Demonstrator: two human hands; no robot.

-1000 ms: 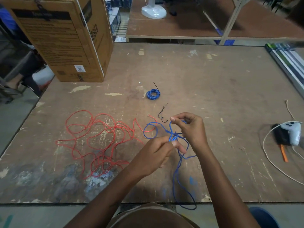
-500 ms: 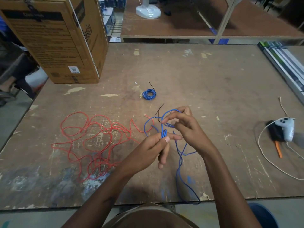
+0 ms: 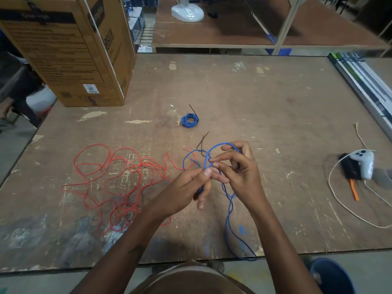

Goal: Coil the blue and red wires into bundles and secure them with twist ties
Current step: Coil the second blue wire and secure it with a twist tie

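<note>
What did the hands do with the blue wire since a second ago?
The right hand lifted a loop of the blue wire up and over toward the left hand, which now pinches the gathered strands higher than before. Both hands kept hold of the wire throughout. The red wire, the small tied blue coil and the black tie on the table stayed where they were.
</note>
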